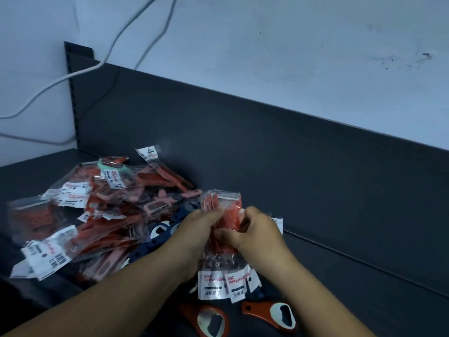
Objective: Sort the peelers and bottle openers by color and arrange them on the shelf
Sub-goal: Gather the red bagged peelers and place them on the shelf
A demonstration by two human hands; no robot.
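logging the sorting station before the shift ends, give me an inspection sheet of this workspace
surface: dark grey shelf
job's things: mixed pile of bagged orange peelers, pink peeler, mint green peeler, navy bottle openers; two orange bottle openers at front
clutter: nothing seen
grippers: left hand and right hand both grip one bundle of bagged orange peelers
cables: white cable and second cable on wall
surroundings: scuffed pale wall, dark back panel
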